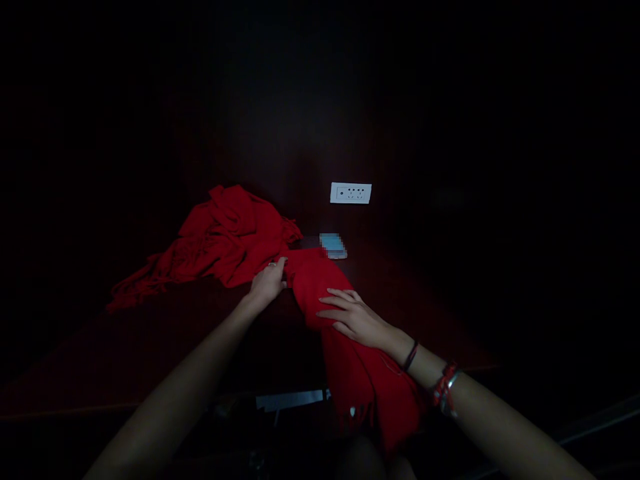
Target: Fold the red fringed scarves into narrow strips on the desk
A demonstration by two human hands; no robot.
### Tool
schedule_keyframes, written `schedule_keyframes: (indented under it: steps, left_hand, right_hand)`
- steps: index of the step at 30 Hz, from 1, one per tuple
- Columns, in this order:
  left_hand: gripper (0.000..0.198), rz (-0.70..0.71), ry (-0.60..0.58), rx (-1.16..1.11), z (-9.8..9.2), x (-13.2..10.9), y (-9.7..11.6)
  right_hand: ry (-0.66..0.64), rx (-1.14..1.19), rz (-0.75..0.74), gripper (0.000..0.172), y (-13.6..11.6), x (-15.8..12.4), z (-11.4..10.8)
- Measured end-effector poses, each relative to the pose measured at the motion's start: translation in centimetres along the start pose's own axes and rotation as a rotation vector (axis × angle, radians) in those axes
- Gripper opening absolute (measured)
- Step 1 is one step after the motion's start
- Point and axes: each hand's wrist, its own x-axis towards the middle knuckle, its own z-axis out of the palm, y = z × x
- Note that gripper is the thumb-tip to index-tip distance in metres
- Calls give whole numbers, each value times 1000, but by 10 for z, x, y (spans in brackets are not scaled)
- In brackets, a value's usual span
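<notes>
A red fringed scarf (315, 280) lies across the dark tabletop, its smoother part draped over the front edge and hanging down with a tasselled end. To the left, more of the red cloth (235, 233) sits in a crumpled heap with loose fringe. My left hand (269, 280), with a ring on one finger, is closed at the cloth's left edge, where the heap meets the smooth part; its fingertips are partly hidden. My right hand (353, 319) rests flat on top of the smooth part, fingers spread.
Behind the scarf lies a phone-like object (333, 245) with a blurred screen. A white socket plate (351, 193) is on the dark back wall. Below the table's front edge shows a pale flat object (290, 400). The surroundings are very dark.
</notes>
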Motion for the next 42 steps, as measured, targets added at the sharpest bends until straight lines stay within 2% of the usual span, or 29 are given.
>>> schedule_keyframes:
  steps: [2, 4, 6, 9, 15, 19, 22, 25, 27, 30, 32, 34, 37, 40, 42]
  left_hand:
    - [42, -84, -73, -111, -10, -2, 7]
    - [24, -120, -178, -316, -16, -4, 17]
    - [16, -135, -273, -438, -14, -7, 26]
    - [15, -203, -357, -562, -5, -10, 33]
    - [14, -565, -608, -1082, -2, 0, 24]
    - [7, -617, -705, -1248, -5, 7, 16]
    - [6, -609, -684, -1262, -10, 9, 5]
    - [5, -570, -628, -1139, -15, 10, -8]
    - [8, -456, -563, -953, -15, 11, -15]
    - [15, -179, -429, -556, -9, 13, -18]
    - [18, -76, -327, -306, -6, 15, -20]
    - [19, -78, -247, -162, -6, 16, -24]
    - [22, -136, -185, -110, -13, 14, -26]
    - [26, -199, -143, -149, -12, 10, -14]
    - [24, -197, -104, -194, -2, 7, -1]
  right_hand:
    - [-42, -20, 4, 32, -1, 1, -1]
    - [-64, -33, 3, 34, -2, 2, -2]
    - [-74, -35, 6, 34, -2, 3, -3]
    - [-65, -18, 14, 35, -2, 2, -4]
    - [-22, 40, -3, 32, -1, 1, -3]
    - [10, 61, 0, 30, 0, 1, -2]
    - [20, 72, -1, 29, 0, 0, -1]
    - [26, 83, -4, 29, 1, -1, -2]
    - [24, 83, -8, 30, 1, -1, -2]
    - [8, 59, -17, 31, 1, 0, -3]
    - [-7, 31, -21, 32, 0, -1, -3]
    - [-24, 3, -11, 32, -1, -1, -4]
    - [-64, -2, 23, 32, -2, -2, -10]
    - [-120, 60, 53, 35, -3, -2, -20]
    - [-139, 104, 99, 39, -8, -3, -23]
